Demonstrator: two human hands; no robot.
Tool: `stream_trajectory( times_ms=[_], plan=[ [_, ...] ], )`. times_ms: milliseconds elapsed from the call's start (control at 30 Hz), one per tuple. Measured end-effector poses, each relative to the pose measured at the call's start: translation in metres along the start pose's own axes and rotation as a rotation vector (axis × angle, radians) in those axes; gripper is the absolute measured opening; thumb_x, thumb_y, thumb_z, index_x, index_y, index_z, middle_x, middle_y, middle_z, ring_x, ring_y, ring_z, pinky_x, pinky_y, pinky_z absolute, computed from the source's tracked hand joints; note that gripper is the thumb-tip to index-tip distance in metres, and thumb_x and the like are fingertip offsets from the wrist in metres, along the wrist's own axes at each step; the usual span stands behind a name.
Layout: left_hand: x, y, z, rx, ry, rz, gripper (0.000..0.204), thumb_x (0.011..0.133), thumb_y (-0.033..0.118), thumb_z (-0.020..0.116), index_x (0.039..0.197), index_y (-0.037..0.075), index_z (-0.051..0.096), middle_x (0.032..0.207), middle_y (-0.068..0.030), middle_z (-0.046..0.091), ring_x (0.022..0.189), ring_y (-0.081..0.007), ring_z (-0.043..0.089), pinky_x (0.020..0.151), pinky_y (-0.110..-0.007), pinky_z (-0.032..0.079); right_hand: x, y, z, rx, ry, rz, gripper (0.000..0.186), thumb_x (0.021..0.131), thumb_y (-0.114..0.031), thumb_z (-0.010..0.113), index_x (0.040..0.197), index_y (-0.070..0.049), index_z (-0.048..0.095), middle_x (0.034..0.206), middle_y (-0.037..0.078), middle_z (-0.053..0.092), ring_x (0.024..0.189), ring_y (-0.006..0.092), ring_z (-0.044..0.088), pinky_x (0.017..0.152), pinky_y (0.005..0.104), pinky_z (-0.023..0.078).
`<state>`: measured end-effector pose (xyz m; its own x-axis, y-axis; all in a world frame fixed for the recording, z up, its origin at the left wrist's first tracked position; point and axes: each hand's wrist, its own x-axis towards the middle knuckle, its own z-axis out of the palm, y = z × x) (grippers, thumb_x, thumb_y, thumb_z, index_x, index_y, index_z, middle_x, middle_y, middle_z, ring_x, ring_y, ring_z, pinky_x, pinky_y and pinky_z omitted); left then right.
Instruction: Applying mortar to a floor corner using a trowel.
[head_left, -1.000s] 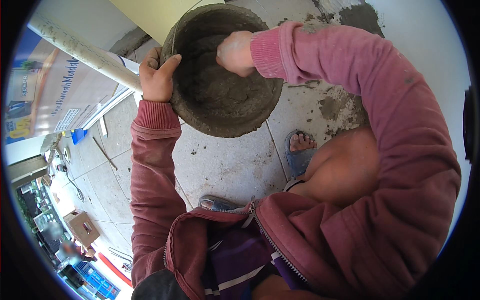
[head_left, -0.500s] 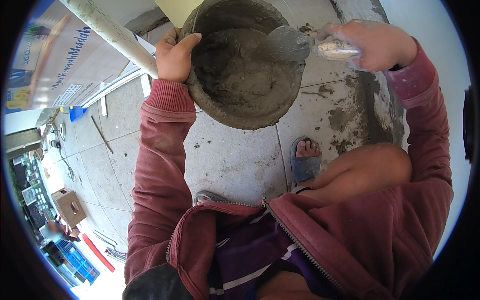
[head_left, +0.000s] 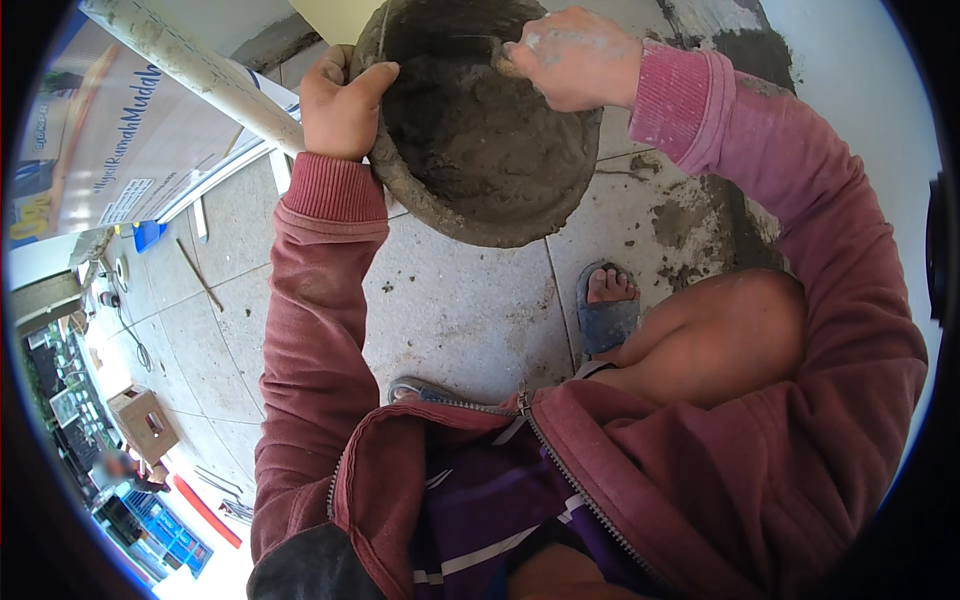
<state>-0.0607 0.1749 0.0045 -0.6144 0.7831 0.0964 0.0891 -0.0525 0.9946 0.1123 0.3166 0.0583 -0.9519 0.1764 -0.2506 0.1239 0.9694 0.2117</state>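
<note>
A round bucket (head_left: 440, 222) coated in grey mortar is tipped toward me, and wet mortar (head_left: 505, 150) fills its lower part. My left hand (head_left: 340, 105) grips the left side of its rim, thumb over the edge. Over the bucket's right side, my right hand (head_left: 578, 60) is closed round the wooden handle of a trowel (head_left: 505, 62). The trowel's blade is down inside the bucket, mostly hidden in shadow and mortar. Mortar is smeared on the back of that hand.
A white pipe (head_left: 190, 70) slants past the left hand, before a printed banner (head_left: 110, 130). Mortar splatters (head_left: 690, 225) lie on the tiles by the right-hand wall (head_left: 850, 110). My sandalled foot (head_left: 608, 310) is below the bucket. A wooden box (head_left: 143, 420) and a person (head_left: 140, 472) are far left.
My right hand has moved left with the trowel, from beyond the bucket's right rim to over its inside. The blade has gone deeper in. My left hand keeps its hold on the rim.
</note>
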Motion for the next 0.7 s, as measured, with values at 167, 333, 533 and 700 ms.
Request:
stream_trajectory(
  times_ms=[167, 333, 533, 700],
  plan=[
    [0.001, 0.000, -0.009, 0.051, -0.035, -0.030, 0.023, 0.072, 0.006, 0.060, 0.090, -0.008, 0.058, 0.080, -0.0069, 0.061, 0.072, -0.0113, 0.054, 0.066, -0.022, 0.043, -0.053, 0.000, -0.030, -0.095, 0.201, -0.125, 0.013, 0.067, -0.007, 0.055, 0.079, -0.001, 0.058, 0.072, 0.013, 0.061, 0.068, 0.0269, 0.061, 0.061, 0.0350, 0.050],
    [-0.007, 0.007, -0.013, 0.015, -0.028, -0.093, 0.023, 0.072, 0.005, 0.060, 0.090, -0.008, 0.057, 0.080, -0.0069, 0.061, 0.072, -0.0110, 0.054, 0.067, -0.022, 0.042, -0.042, 0.011, -0.056, 0.012, 0.173, 0.086, 0.016, 0.068, -0.007, 0.055, 0.083, -0.002, 0.059, 0.077, 0.014, 0.062, 0.074, 0.0268, 0.061, 0.064, 0.0349, 0.050],
    [-0.004, 0.004, -0.006, -0.006, -0.101, 0.009, 0.020, 0.072, 0.002, 0.059, 0.090, -0.007, 0.056, 0.082, -0.0058, 0.060, 0.072, -0.0103, 0.054, 0.068, -0.022, 0.042, 0.001, 0.025, 0.018, 0.220, -0.037, 0.066, 0.025, 0.073, -0.015, 0.057, 0.094, -0.002, 0.059, 0.085, 0.017, 0.061, 0.083, 0.0308, 0.060, 0.066, 0.0375, 0.049],
    [-0.005, -0.003, -0.016, -0.008, -0.096, -0.046, 0.022, 0.072, 0.001, 0.059, 0.092, -0.007, 0.056, 0.084, -0.0061, 0.060, 0.074, -0.0108, 0.054, 0.071, -0.021, 0.042, -0.004, 0.055, 0.058, 0.675, -0.075, 0.018, 0.048, 0.080, -0.021, 0.058, 0.122, -0.001, 0.045, 0.080, 0.012, 0.060, 0.071, 0.0253, 0.060, 0.062, 0.0343, 0.048]
  ],
)
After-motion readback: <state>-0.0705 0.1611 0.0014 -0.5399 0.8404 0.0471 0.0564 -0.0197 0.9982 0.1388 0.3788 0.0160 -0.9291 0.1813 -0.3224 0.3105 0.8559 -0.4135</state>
